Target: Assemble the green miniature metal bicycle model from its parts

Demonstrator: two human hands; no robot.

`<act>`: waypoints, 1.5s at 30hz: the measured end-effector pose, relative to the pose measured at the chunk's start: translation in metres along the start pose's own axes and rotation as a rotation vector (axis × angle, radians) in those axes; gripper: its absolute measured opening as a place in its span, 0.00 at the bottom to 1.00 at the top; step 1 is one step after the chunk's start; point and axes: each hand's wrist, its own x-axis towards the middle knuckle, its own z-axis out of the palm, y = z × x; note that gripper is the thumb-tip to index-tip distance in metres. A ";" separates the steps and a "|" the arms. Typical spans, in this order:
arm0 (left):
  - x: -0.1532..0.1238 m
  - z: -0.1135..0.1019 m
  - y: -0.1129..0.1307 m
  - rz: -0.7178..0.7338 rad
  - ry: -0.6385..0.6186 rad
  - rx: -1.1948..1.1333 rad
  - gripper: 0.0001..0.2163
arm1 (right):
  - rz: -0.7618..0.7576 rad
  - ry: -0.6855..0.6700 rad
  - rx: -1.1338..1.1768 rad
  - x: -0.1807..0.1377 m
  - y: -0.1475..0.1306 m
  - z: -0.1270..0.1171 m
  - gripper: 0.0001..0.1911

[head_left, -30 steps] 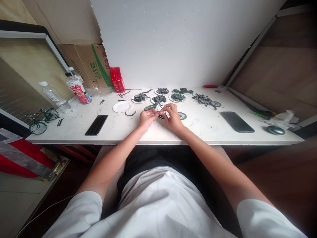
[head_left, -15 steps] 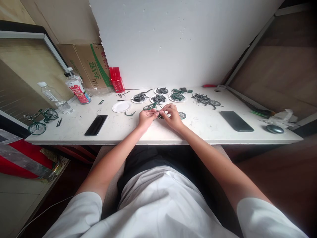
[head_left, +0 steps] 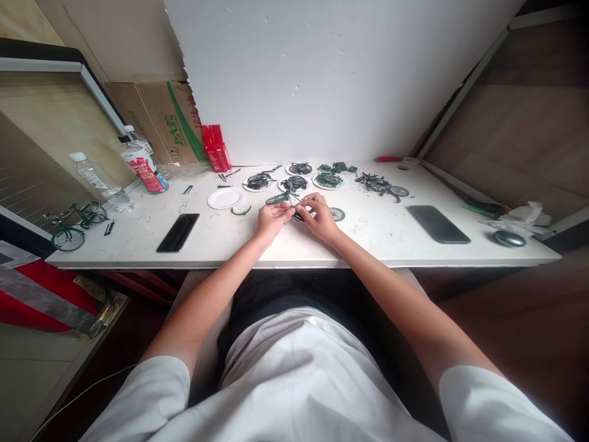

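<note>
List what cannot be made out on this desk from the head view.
- Head view: the spot on the model bicycle pinched by left hand and right hand, hidden by their fingers.
- Parts on the paper plates: too small to identify.
- Bottle label print: too small, blurred.
- Cardboard box: right end hidden behind the white board.

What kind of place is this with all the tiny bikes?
Probably a small assembly desk: a white table with paper plates of tiny parts, a finished green toy bicycle at its left end, and the left hand and right hand pinching a half-built bicycle.
</note>
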 end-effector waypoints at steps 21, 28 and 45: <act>-0.002 -0.001 0.002 -0.019 -0.017 -0.040 0.24 | 0.007 0.074 0.115 0.001 0.011 0.004 0.20; -0.003 0.001 0.004 -0.034 -0.009 -0.050 0.22 | -0.063 0.065 0.077 0.000 0.008 0.004 0.18; 0.000 -0.001 0.002 -0.030 0.001 -0.049 0.23 | -0.160 0.036 0.032 -0.002 0.007 0.003 0.09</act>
